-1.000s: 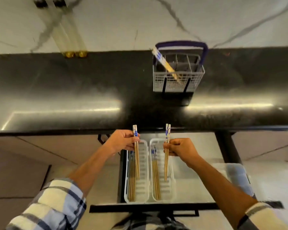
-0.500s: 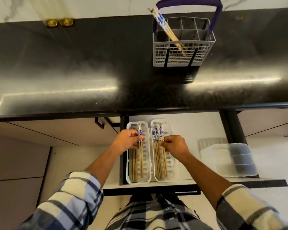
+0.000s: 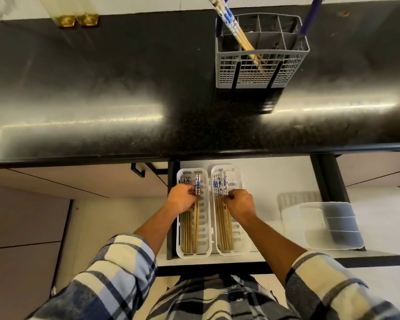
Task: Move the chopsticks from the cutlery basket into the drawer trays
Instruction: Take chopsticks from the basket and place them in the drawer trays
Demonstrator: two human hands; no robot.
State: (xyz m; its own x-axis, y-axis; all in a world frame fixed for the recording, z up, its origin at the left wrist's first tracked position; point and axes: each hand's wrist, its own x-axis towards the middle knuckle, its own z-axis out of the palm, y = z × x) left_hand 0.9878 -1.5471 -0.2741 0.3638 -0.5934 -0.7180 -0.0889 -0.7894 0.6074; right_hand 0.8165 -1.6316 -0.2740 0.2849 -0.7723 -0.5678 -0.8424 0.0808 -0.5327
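Now, chopsticks in hand: each hand is down in its own tray, laying a pair lengthwise, patterned blue-and-white ends toward the counter.
Left hand: fingers curled closed around a pair of chopsticks in the left tray, beside others already lying there.
Right hand: fingertips pinched on the patterned end of a pair in the right tray; whether that pair is fully down I cannot tell.
Long axis: every placed stick runs along its tray, away from the person, parallel to its neighbours.
Remaining chopsticks: a small bunch leaning to the left in the front-left compartment of the cutlery basket, tips down, patterned ends up and out over the rim.
Bearing for the next reach: basket stands on the black counter, well apart from both hands, ahead and to the right; the right hand looks the nearer.
Drawer: pulled open under the counter edge; a clear plastic container sits to the right of the trays.
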